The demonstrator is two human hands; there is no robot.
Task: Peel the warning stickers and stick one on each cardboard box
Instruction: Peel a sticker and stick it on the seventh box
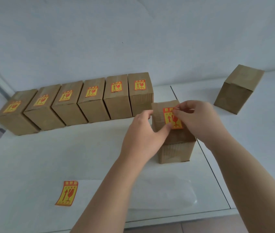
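Your right hand pinches the top edge of the sticker on the near box. Your left hand grips that box, thumb pressing the sticker's lower corner.

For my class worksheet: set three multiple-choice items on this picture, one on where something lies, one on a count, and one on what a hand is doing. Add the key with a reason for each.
1. Where is the loose sticker?
A. on the far right box
B. flat on the table, left of the arms
C. on the floor

2. How many boxes in the back row bear a sticker?
A. four
B. five
C. six

3. What is the right hand doing?
A. pinching the top of the sticker on the near box
B. resting flat on the table
C. lifting a box

Key:
1 B, it lies on the white top beside the left forearm.
2 C, six labelled tops stand side by side.
3 A, its fingertips hold the sticker's upper edge over the box top.
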